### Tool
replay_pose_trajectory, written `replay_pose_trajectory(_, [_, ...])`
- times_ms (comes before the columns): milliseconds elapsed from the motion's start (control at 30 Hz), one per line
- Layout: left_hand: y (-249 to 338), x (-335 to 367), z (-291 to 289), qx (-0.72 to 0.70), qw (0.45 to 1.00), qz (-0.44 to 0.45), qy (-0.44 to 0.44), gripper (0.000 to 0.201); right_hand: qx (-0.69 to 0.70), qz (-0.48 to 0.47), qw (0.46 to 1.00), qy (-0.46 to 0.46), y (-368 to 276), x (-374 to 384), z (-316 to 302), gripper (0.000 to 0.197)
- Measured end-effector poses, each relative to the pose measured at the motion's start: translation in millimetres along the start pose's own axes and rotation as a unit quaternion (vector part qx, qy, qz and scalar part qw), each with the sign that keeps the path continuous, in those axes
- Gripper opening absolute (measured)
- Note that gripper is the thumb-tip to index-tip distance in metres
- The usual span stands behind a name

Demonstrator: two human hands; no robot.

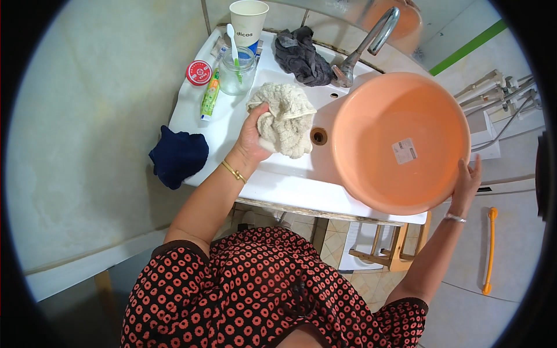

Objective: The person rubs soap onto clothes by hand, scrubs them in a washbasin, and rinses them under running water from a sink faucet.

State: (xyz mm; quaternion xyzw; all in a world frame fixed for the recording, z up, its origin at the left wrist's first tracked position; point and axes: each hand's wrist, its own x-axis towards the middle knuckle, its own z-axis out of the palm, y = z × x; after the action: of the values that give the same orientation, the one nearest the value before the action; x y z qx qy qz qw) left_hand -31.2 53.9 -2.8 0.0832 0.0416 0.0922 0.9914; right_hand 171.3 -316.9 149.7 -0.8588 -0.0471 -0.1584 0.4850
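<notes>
My left hand [253, 139] grips a bunched cream terry washcloth [287, 119] above the white sink [301, 188]. At the right, my right hand [466, 184] holds the right rim of a wide orange plastic basin [371, 139], some of its fingers showing outside the edge. The basin rests over the right part of the sink, and a white label [404, 151] shows on its inside. Just left of the basin is the drain hole [318, 137]. A dark grey wet-looking cloth [304, 55] lies crumpled by the chrome faucet [371, 46].
On the sink's left ledge stand a glass jar [238, 78] with a toothbrush [233, 43], a paper cup [248, 26], a toothpaste tube [210, 95] and a round red lid [199, 73]. A navy cloth [178, 156] hangs over the left edge. Below is a wooden stool [394, 249].
</notes>
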Motion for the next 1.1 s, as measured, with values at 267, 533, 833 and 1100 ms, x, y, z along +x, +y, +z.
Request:
replay_pose_trajectory(267, [-0.3,-6.0,-3.9,0.022,0.999,0.026,0.021,0.051,0.081,-0.126,0.984,-0.092,-111.4,-43.8,51.7,0.040])
replay_pose_trajectory(533, [-2.2,-4.5,-5.6,-0.016,0.999,-0.003,-0.030,0.046,-0.280,-0.334,0.898,-0.068,-194.4,-98.2,117.7,0.041])
replay_pose_trajectory(833, [7.9,-16.9,-5.0,-0.020,0.999,0.026,-0.032,0.047,0.064,-0.146,0.977,-0.144,-137.3,-38.1,77.2,0.037])
replay_pose_trajectory(1100, [-2.9,-11.6,15.6,-0.006,0.996,0.084,-0.032,0.045,0.347,0.126,0.921,-0.121,24.9,-5.2,8.9,0.042])
